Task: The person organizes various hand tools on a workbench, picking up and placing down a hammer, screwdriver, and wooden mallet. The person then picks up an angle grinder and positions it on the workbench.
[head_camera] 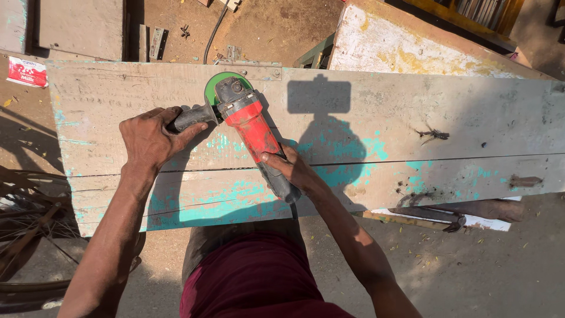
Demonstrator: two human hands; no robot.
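- The left hand (152,136) is wrapped tight round the grey side handle (191,117) of a red grinder (250,126); the fingers cover most of that handle.
- The right hand (294,169) is clenched on the grinder's dark rear grip, hiding the middle of it; only the grip's end shows below the hand.
- The grinder lies across a worn board (412,126), head toward the far edge, tail toward the person.
- A green guard (213,85) curves round the head. The disc under it is hidden, so contact with the wood cannot be confirmed.
- The board is grey with turquoise paint patches and a long crack running lengthwise. Its right end is cut off by the frame.
- A hinge (250,60) sits at the board's far edge, partly in shadow.
- A dark hammer (435,215) lies on the ground by the near edge, right of the person; its handle is hard to make out.
- A wheel (26,235) at left is cut off by the frame.
- The person's trunk hides the board's near edge at centre.
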